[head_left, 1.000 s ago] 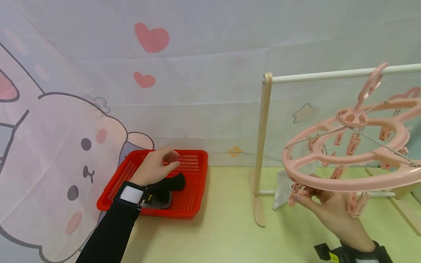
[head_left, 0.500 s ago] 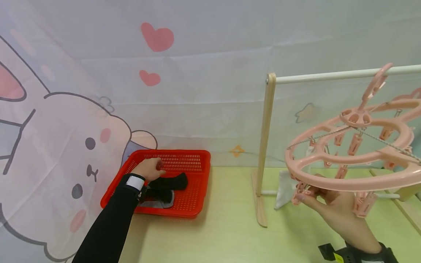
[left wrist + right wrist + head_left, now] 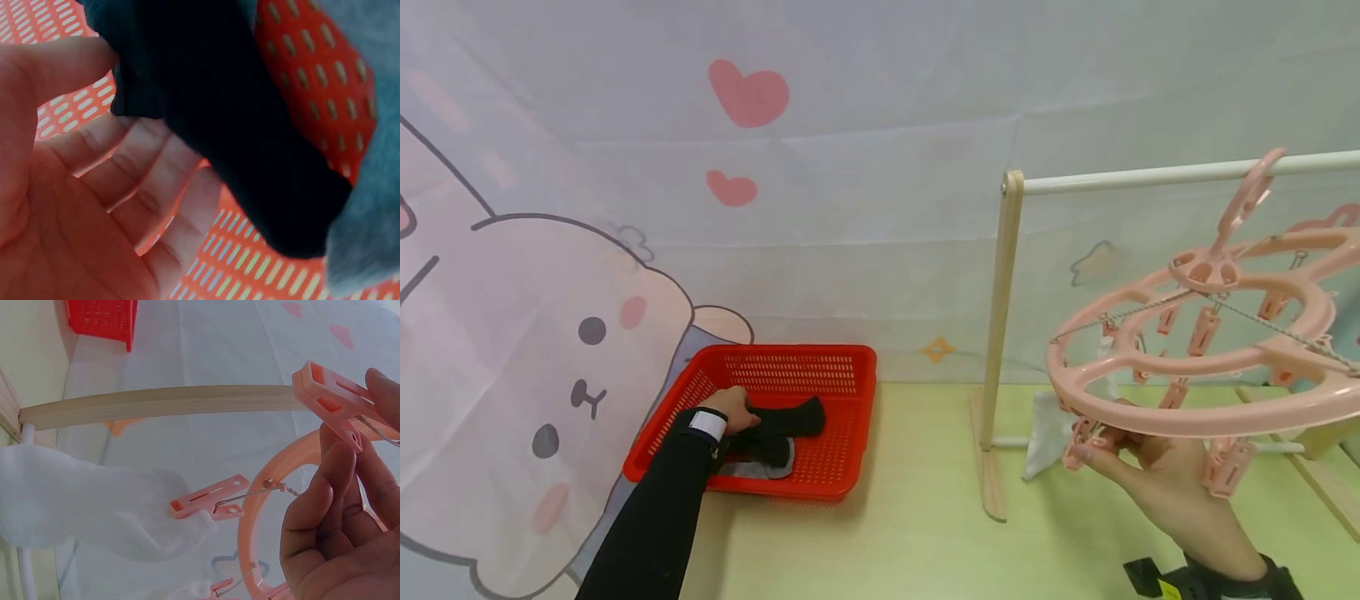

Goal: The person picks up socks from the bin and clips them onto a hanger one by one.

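Observation:
In the head view my left hand [image 3: 732,407] is down in the red basket [image 3: 842,467], at a black sock [image 3: 801,417]. The left wrist view shows the thumb at the edge of the black sock [image 3: 219,125], the fingers fairly straight with their tips partly hidden behind it. A grey cloth piece [image 3: 369,206] lies beside it. My right hand [image 3: 1172,492] pinches a pink clothespin [image 3: 331,394] that hangs from the round pink drying hanger [image 3: 1097,400]. A white sock [image 3: 94,500] hangs from another clothespin [image 3: 209,497] of the hanger.
The hanger hooks onto the white rail [image 3: 1150,177] of a stand with a wooden post [image 3: 1002,333]. More pink clothespins [image 3: 1228,467] dangle around the ring. A printed curtain [image 3: 865,167] rises behind the pale table [image 3: 910,517].
My left hand has lowered from above the basket down to the black sock. The right hand keeps its pinch on the clothespin, and the hanger has barely moved.

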### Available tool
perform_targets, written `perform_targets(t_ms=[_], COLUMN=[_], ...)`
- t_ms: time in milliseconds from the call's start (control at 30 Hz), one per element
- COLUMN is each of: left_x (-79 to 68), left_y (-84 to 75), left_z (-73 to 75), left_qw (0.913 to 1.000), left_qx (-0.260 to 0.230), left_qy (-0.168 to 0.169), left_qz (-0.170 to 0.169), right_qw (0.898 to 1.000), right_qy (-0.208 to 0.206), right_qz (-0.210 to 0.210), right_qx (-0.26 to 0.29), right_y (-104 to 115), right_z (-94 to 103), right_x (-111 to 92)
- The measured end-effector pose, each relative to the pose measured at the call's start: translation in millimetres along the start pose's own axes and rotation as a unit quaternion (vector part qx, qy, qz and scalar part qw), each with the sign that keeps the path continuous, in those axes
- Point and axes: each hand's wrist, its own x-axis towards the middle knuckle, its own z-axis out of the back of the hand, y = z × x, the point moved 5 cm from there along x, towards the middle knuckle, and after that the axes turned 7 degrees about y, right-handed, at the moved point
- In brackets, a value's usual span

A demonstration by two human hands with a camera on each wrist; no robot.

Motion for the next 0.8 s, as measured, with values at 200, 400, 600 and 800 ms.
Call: perform_targets(t_ms=[200, 400, 600, 800], left_x=[4.4, 6.4, 4.5, -5.9], left_y=[0.6, -5.4, -26.0, -57.1], left_z=[-1.4, 3.3, 17.1, 37.1], left_qw=[0.9991, 0.9952, 0.9846, 0.9713], left_qx=[-0.023, -0.066, -0.076, -0.086], left_qy=[-0.024, -0.041, -0.094, -0.145], left_qz=[-0.025, -0.060, -0.126, -0.168], right_qw=[1.000, 1.000, 0.999, 0.998], right_qy=[-0.012, -0.009, -0.004, 0.000], right_qz=[0.008, 0.008, 0.029, 0.046], right_qx=[0.026, 0.017, 0.026, 0.036], right_y=[-1.7, -3.4, -2.7, -1.2], right_z=[0.9, 1.7, 2.6, 3.2], right_x=[0.7, 0.5, 1.5, 2.0])
